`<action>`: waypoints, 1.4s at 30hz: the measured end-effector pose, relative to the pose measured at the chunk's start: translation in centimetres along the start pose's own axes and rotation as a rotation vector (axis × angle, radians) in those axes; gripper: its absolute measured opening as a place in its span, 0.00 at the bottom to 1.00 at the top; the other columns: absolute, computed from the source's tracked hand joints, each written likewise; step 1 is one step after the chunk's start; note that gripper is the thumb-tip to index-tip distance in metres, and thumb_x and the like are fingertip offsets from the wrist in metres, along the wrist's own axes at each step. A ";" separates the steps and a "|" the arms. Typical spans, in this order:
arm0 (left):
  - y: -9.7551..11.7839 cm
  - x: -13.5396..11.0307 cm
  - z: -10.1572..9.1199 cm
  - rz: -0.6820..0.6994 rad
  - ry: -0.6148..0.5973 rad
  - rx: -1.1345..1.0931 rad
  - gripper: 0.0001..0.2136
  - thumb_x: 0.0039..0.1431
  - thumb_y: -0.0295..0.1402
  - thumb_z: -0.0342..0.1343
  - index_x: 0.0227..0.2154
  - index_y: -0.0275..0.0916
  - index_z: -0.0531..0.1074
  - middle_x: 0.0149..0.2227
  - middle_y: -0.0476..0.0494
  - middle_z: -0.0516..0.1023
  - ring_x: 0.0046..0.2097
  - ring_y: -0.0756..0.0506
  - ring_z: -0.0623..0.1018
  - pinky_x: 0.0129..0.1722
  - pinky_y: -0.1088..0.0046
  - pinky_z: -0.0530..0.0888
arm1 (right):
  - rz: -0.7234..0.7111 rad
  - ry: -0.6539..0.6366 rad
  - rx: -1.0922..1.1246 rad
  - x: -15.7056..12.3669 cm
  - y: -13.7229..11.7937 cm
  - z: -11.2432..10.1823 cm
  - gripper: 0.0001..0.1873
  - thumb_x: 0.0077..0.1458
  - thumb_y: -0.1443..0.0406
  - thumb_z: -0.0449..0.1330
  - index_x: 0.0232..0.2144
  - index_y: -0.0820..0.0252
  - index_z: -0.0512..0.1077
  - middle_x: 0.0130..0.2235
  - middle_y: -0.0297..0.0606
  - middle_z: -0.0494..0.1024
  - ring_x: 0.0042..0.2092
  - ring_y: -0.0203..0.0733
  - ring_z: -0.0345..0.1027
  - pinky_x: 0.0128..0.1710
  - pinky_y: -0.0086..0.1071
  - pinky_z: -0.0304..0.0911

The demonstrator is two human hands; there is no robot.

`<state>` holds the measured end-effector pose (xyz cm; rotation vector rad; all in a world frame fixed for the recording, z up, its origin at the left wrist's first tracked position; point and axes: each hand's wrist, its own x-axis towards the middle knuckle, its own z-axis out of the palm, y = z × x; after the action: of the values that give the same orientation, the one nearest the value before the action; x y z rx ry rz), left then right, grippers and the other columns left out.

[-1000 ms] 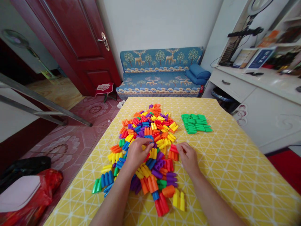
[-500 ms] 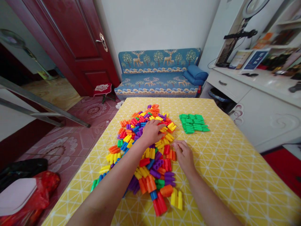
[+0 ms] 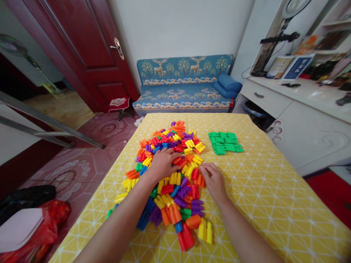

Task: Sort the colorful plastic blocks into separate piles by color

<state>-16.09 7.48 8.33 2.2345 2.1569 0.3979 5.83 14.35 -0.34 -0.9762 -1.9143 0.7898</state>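
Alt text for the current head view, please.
A person's left hand is over a heap of multicoloured pieces on a yellow table, the right hand at the heap's right edge. Separate green pieces lie farther right; a blue sofa stands beyond the table.

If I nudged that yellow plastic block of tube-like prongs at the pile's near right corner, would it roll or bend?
The yellow plastic block probably wouldn't roll, as its tube-like prongs lie side by side. They look straight and solid-walled, so bending seems unlikely. It might slide across the yellow-and-white patterned cloth, which looks flat there.
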 end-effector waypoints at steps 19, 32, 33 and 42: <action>2.8 -12.5 0.2 -0.088 0.108 -0.133 0.19 0.55 0.42 0.59 0.50 0.51 0.72 0.54 0.42 0.72 0.54 0.36 0.71 0.51 0.55 0.69 | -0.005 -0.030 -0.020 -0.1 -0.2 -0.1 0.16 0.61 0.55 0.52 0.33 0.57 0.74 0.39 0.40 0.75 0.43 0.44 0.70 0.46 0.38 0.64; 2.4 -6.8 1.0 -0.247 -0.037 -0.014 0.25 0.52 0.26 0.51 0.55 0.41 0.69 0.53 0.39 0.73 0.52 0.39 0.73 0.52 0.61 0.69 | -0.018 -0.040 -0.010 -0.1 0.0 0.0 0.15 0.62 0.56 0.52 0.33 0.58 0.74 0.39 0.40 0.75 0.43 0.43 0.69 0.45 0.36 0.63; 2.2 -6.6 1.1 -0.260 -0.026 -0.023 0.25 0.52 0.25 0.50 0.55 0.41 0.69 0.52 0.39 0.73 0.51 0.39 0.74 0.51 0.62 0.70 | -0.020 -0.040 -0.012 -0.1 0.0 0.0 0.15 0.62 0.56 0.52 0.33 0.57 0.73 0.39 0.40 0.75 0.43 0.43 0.69 0.45 0.36 0.63; 2.9 -4.0 0.6 -0.339 0.050 -0.126 0.25 0.53 0.46 0.58 0.52 0.40 0.70 0.48 0.36 0.74 0.51 0.36 0.73 0.52 0.60 0.70 | -0.013 -0.060 -0.016 -0.1 0.2 0.0 0.14 0.62 0.56 0.52 0.33 0.57 0.73 0.40 0.39 0.75 0.43 0.43 0.69 0.45 0.36 0.63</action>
<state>-13.17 3.49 7.58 1.7690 2.3998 0.5620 5.89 14.36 -0.56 -0.9590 -1.9795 0.8056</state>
